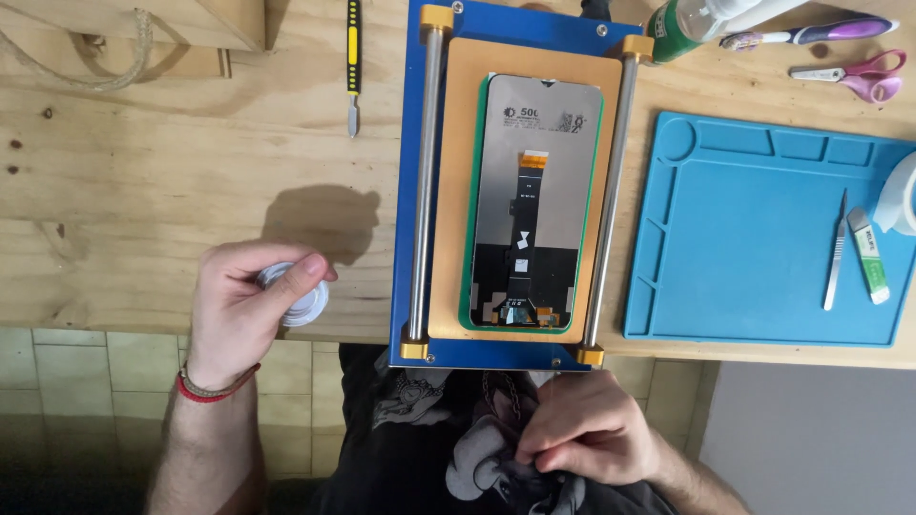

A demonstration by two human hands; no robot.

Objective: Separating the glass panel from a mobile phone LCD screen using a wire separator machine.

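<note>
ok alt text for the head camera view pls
Seen from above, a person's left hand grips a small white spool at a wooden table's edge, while the right hand pinches near their dark shirt. Between them, a phone screen lies face down on a blue-framed fixture.

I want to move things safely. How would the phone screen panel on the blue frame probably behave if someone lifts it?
The screen panel looks thin and flat, so probably light but fragile. Its orange ribbon cable seems floppy and could snag. The glossy surface may be slippery.
</note>
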